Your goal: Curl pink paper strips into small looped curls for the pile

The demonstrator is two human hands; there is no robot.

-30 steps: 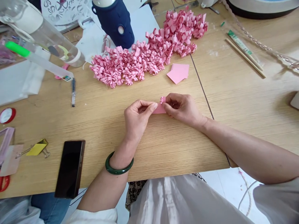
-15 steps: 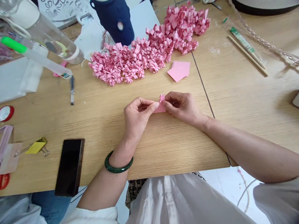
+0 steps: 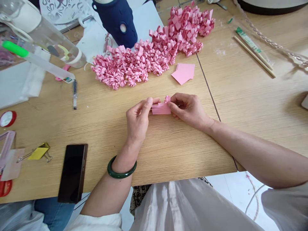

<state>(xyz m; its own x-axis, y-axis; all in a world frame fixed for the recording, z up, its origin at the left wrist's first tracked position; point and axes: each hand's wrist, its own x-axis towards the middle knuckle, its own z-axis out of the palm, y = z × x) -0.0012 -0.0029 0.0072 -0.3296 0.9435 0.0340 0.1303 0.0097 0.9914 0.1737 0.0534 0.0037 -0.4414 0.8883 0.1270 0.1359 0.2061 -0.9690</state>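
Between my hands is a small pink paper piece (image 3: 161,109) with slits cut into its left side and a little cluster of curled strips at its top right. My right hand (image 3: 189,107) pinches it at the right end between thumb and fingers. At the slit end is my left hand (image 3: 139,117), thumb lifted apart from the index finger, which reaches behind the paper's upper edge. Whether that finger touches a strip is hard to see. Beyond the hands lie flat pink paper sheets (image 3: 184,73) and a long heap of curled pink paper flowers (image 3: 144,57).
A dark blue cup (image 3: 117,22) stands behind the heap, beside a clear bottle (image 3: 60,41). To the left lie a phone (image 3: 72,173), a binder clip (image 3: 39,152) and a pen (image 3: 75,94). Wrapped chopsticks (image 3: 253,56) rest at the right. A person's jeans (image 3: 54,213) show at lower left.
My left thumb has lifted off the pink paper and the left hand has shifted slightly left, uncovering the slit end. My right hand keeps its pinch.
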